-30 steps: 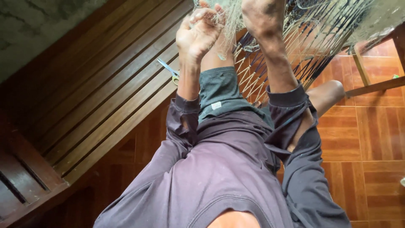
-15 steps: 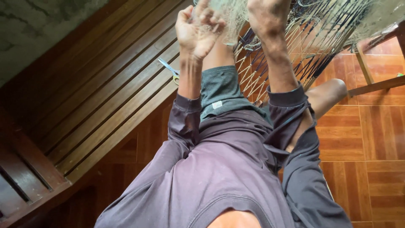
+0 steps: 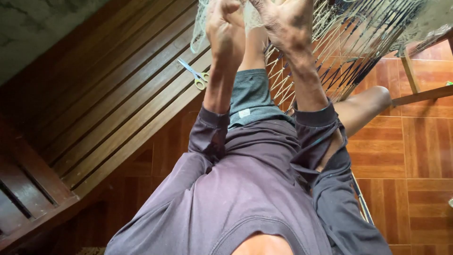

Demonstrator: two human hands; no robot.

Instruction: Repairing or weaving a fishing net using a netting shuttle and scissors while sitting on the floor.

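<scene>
Head view looks down over a purple long-sleeved top to both hands raised at the top edge of the frame. Well to the left of the grip, a pair of scissors (image 3: 198, 75) with yellow-green handles lies on the slatted wooden surface (image 3: 108, 108), its long axis running diagonally, blades pointing up-left and away from the hands. The left hand (image 3: 225, 28) is the nearer one to it; that hand is curled nearly shut, fingers pinching pale fine netting (image 3: 200, 33) that hangs down just left of the wrist. Just right of it, the right hand (image 3: 283, 23) is closed around the same pale mesh, knuckles toward the camera; how tightly the fingertips meet cannot be told. Beyond and right of the grip, a hammock-like net of cream and dark cords (image 3: 339, 52) stretches up-right over the orange tiled floor (image 3: 415, 156). A small pale square label (image 3: 244, 113) sits on the grey-green shorts, below the grip.
</scene>
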